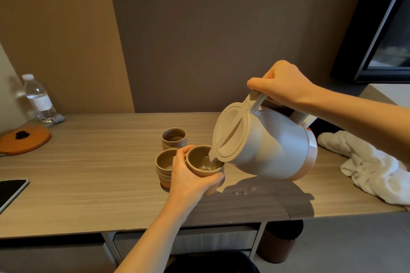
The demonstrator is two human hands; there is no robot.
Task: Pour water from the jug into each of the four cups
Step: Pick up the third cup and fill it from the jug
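Head cam: right hand [281, 84] grips the jug [264, 144] handle, pouring into the cup [204, 162] the left hand [190, 175] holds. Only two other cups [165, 165] visible; can't tell if they're filled, so probably plenty left.

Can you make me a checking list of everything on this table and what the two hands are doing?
Surface: wooden table, with a few water drops near the jug's shadow.
Job's things: jug tilted, spout over the held cup; two more cups behind; a fourth not seen.
Clutter: water bottle, orange lid, dark tablet, white towel.
Hands: left hand fingers around the cup; right hand gripping the jug handle.
Cables: nothing seen.
Surroundings: brown wall, dark framed screen, brown bin under the table.
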